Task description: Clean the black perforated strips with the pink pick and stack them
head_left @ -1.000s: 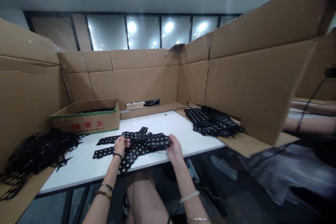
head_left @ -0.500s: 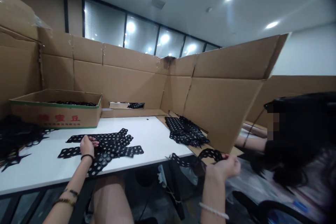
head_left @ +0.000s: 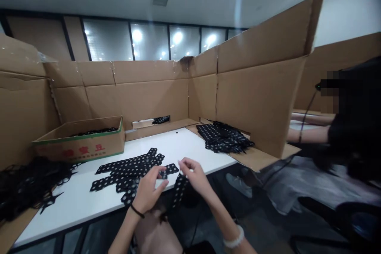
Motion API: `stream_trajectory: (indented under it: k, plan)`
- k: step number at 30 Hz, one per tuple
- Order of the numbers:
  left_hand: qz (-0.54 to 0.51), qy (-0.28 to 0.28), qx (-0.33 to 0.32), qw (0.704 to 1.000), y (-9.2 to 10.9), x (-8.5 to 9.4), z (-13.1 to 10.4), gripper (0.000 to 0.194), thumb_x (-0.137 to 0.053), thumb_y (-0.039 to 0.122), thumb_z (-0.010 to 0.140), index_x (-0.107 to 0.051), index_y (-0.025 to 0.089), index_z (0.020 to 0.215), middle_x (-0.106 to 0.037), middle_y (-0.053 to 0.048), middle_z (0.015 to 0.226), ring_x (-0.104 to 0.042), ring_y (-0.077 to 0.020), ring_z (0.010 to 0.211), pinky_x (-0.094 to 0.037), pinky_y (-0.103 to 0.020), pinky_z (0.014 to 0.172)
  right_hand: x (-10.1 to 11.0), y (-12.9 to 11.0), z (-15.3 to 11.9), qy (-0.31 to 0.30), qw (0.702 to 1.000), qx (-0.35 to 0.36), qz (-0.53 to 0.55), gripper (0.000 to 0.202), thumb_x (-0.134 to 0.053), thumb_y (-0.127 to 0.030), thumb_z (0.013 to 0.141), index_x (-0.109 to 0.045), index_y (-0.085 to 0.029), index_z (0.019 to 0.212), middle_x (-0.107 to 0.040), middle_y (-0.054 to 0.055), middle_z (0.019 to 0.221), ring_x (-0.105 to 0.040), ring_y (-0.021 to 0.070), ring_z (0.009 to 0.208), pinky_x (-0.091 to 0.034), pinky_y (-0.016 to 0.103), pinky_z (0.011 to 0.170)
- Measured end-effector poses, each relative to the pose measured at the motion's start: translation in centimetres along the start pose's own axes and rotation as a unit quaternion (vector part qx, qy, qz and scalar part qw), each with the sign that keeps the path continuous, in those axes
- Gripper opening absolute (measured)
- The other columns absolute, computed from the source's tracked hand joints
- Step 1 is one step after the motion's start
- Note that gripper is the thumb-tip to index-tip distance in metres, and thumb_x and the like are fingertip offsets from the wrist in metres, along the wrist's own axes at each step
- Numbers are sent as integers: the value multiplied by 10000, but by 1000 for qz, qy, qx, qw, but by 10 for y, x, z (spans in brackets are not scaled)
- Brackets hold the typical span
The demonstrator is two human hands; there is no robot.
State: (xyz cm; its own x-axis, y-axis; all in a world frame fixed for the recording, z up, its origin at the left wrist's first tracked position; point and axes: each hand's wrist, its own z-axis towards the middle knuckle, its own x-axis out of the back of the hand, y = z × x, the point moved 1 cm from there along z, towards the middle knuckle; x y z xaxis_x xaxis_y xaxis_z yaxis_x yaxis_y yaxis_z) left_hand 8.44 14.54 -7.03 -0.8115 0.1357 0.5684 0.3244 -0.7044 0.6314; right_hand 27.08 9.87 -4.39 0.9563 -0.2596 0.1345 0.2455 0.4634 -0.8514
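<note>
My right hand (head_left: 195,174) pinches the top of a black polka-dot fabric strip (head_left: 180,190), which hangs down past the table's front edge. Close by on its left, my left hand (head_left: 150,188) is over the near edge of a loose pile of black polka-dot fabric pieces (head_left: 127,168). Its thumb and forefinger are apart, and a bit of dotted cloth shows between them. Whether the fingers touch that cloth I cannot tell. The pieces in the pile overlap at odd angles on the white table (head_left: 71,198).
At the back left stands a cardboard box (head_left: 98,152) holding dark pieces. A heap of black strips (head_left: 32,182) lies far left. Stacked dotted pieces (head_left: 222,137) lie on cardboard at the right. Cardboard walls (head_left: 151,99) enclose the table. Another person (head_left: 354,127) sits at the right.
My right hand has come leftward from beyond the table's right end, bringing the strip to the front edge. My left hand has moved right across the pile, its fingers spreading. The view has turned.
</note>
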Motion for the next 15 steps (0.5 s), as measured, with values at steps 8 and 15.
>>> stream_trajectory:
  k: [8,15]
  plan:
    - [-54,-18,54,997,25,-13,10,375,-527,445,822,-650,176,592,-581,-11,553,-464,-147,541,-319,-257,537,-17,2,-10,-91,996,-7,5,368,-407,-474,888,-544,-173,727,-470,-28,556,-445,119,556,-352,241,581]
    - [-74,96,83,989,45,-10,19,387,-539,454,815,-715,160,636,-657,-28,581,-563,-158,581,-382,-235,543,-13,-12,-14,-133,950,-4,-281,284,-574,-418,805,-586,-198,984,-666,57,831,-600,203,733,-369,261,640]
